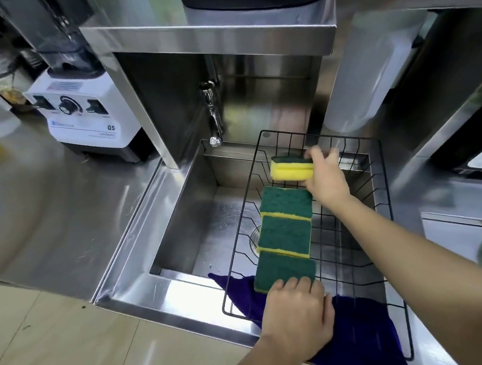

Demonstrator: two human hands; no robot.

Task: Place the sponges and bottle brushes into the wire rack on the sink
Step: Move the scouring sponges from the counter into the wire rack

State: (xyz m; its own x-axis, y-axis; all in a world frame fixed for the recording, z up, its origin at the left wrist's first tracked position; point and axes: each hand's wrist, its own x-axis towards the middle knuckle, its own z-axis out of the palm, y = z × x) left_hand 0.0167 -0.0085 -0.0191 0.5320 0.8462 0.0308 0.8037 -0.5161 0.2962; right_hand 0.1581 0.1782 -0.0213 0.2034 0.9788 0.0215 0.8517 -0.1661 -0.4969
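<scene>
The right hand point(324, 180) pinches a fourth sponge point(291, 168) to extend the row point(284, 233) in the wire rack point(386, 200); the left hand point(296, 318), fingers together, steadies the nearest one.

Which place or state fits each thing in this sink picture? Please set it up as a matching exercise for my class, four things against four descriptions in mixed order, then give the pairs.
Things
1. Right hand
2. Left hand
3. Purple cloth
4. Blender

Descriptions
a. Lies on the sink's front edge, under the wire rack
b. Holds a sponge on edge above the rack's far end
c. Stands on the counter left of the sink
d. Rests at the near end of a row of three sponges lying green side up

Pairs: 1-b, 2-d, 3-a, 4-c
</scene>
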